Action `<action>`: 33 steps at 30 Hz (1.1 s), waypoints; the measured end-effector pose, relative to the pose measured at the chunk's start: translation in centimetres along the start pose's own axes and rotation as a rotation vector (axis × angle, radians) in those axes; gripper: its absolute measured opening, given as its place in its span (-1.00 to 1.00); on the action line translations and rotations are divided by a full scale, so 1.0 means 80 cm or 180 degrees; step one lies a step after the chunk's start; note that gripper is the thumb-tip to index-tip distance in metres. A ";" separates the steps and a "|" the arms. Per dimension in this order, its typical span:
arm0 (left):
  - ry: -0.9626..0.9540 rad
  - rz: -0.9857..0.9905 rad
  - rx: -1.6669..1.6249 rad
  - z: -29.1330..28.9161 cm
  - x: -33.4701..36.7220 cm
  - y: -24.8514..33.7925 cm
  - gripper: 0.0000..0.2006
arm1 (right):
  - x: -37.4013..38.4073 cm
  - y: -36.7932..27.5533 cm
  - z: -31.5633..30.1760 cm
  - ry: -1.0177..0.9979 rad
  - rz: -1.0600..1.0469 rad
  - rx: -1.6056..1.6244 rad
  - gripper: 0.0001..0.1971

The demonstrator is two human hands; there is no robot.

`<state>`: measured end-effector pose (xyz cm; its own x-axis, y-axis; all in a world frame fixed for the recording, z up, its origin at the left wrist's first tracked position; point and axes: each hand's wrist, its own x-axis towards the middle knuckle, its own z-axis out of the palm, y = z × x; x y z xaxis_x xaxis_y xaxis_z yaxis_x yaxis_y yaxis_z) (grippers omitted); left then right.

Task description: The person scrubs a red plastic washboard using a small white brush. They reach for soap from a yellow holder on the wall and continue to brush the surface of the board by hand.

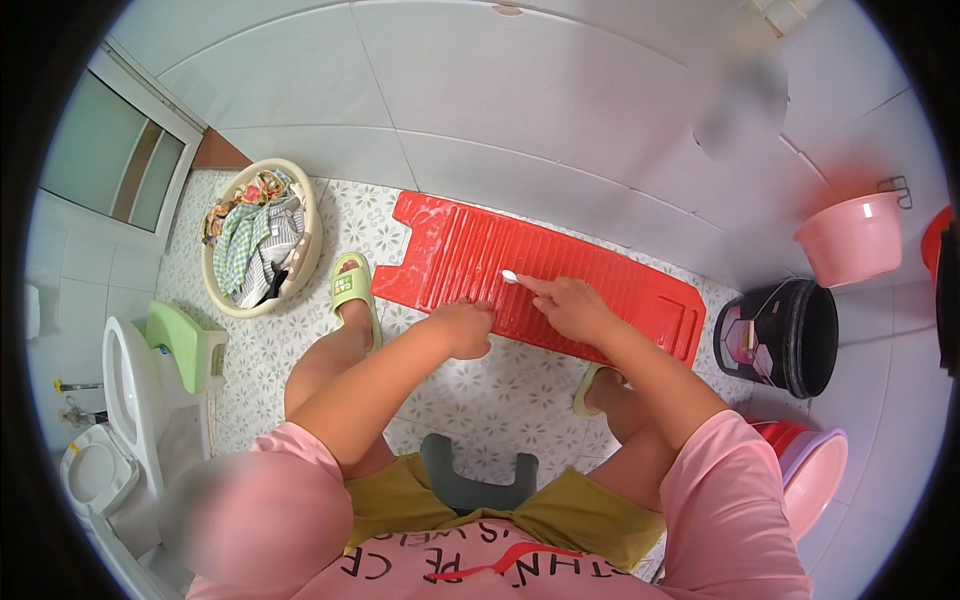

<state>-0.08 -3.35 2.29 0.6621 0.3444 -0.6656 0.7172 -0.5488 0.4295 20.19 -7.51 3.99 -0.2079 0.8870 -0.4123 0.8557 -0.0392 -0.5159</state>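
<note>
A red ribbed washboard (610, 296) lies across the tiled floor in front of me, its surface wet and shiny on the left part. On its ribs is a small white oval piece (510, 276), too small to name. My right hand (572, 308) is over the board with the index finger stretched out, its tip touching or just beside the white piece. At the board's near edge, my left hand (463, 328) is closed with its fingers curled under. Whether it grips the edge or anything small is hidden.
A cream basin (313, 250) full of clothes stands at the left. Nearby are a green stool (176, 345) and a white toilet (130, 385). At the right are a black bucket (790, 335), a pink basin (815, 485) and a hanging pink bucket (850, 240). A tiled wall (480, 100) rises behind the board.
</note>
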 end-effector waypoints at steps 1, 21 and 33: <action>-0.0062 -0.0158 0.0029 -0.006 -0.003 0.008 -0.52 | -0.001 -0.001 0.001 -0.0130 0.0064 0.0093 -0.54; -0.0157 -0.0173 -0.0074 0.005 0.025 -0.005 -0.35 | 0.025 0.015 0.048 0.0095 -0.0007 -0.0655 -0.39; -0.0046 -0.0106 -0.0044 0.012 0.028 -0.010 -0.34 | 0.034 0.032 0.054 0.0144 -0.0139 -0.0375 -0.39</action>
<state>0.64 -2.83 -0.14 0.6345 0.3512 -0.6885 0.7419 -0.5265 0.4152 19.77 -7.17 -1.72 -0.2268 0.9067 -0.3557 0.8967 0.0519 -0.4397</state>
